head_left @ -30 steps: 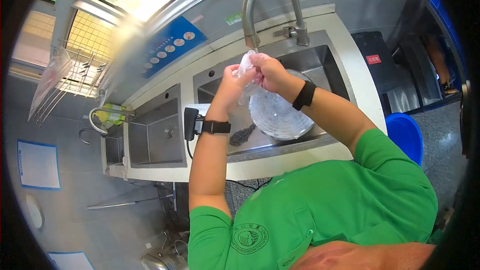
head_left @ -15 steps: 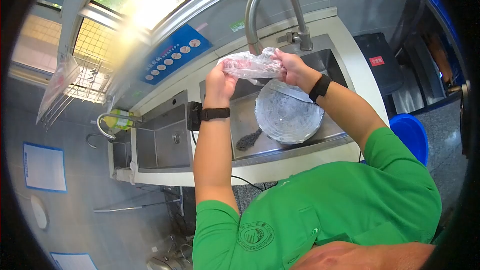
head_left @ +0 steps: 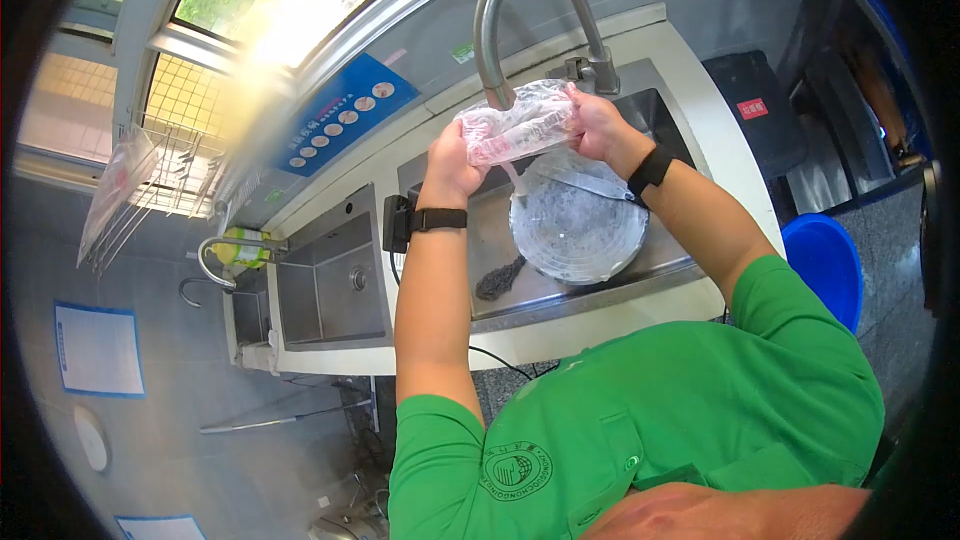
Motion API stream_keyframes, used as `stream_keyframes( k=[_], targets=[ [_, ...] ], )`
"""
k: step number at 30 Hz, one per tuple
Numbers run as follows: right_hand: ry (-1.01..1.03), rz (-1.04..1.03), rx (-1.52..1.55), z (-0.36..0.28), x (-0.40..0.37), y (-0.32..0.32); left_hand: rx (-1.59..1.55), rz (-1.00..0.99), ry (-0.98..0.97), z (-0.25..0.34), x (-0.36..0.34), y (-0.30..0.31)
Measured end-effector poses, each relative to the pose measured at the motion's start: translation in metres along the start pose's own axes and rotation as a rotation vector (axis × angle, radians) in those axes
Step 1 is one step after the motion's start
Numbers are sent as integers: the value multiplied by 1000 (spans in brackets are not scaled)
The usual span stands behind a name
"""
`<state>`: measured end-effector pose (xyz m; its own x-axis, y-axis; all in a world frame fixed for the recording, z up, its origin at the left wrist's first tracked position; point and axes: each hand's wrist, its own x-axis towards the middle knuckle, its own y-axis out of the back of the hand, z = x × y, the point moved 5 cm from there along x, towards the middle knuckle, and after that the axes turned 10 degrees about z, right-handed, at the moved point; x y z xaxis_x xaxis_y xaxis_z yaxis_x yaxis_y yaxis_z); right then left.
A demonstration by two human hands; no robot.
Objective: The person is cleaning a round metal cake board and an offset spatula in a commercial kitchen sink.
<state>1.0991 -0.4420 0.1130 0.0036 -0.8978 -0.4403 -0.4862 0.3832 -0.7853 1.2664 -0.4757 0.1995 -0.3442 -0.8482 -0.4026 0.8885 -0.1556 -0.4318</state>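
A clear plastic bag with reddish-pink patches is stretched out below the spout of the tall faucet. My left hand is closed on its left end, and my right hand grips its right end. A thin stream runs down from the bag's underside. Below and to the right, a large round container with a whitish, wet-looking surface sits in the steel sink. A dark scouring pad lies on the sink floor beside it.
Further left are another sink basin, a smaller faucet and a yellow-green bottle. A blue bucket stands on the floor at right, near a black bin. Skewer-like rods hang by the window.
The bag has spread wider under the spout, and my hands have shifted slightly to the right. A stream now shows falling from beneath it. The view has shifted slightly.
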Motion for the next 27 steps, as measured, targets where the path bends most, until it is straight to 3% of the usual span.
stream_keyframes(
  k=[5,8,16,24,27],
  targets=[
    [-32,-173,101,-3,4,10,-239,-138,90,-11,0,-15],
    [-19,-22,179,-11,-28,7,-350,-149,155,-28,3,-18],
    [31,44,134,-14,-11,46,-249,-90,173,-51,9,-28],
    [71,-12,107,-27,-58,23,29,55,56,-51,7,-32],
    [145,-49,27,-33,-57,25,-34,-94,80,-48,5,-36]
  ],
)
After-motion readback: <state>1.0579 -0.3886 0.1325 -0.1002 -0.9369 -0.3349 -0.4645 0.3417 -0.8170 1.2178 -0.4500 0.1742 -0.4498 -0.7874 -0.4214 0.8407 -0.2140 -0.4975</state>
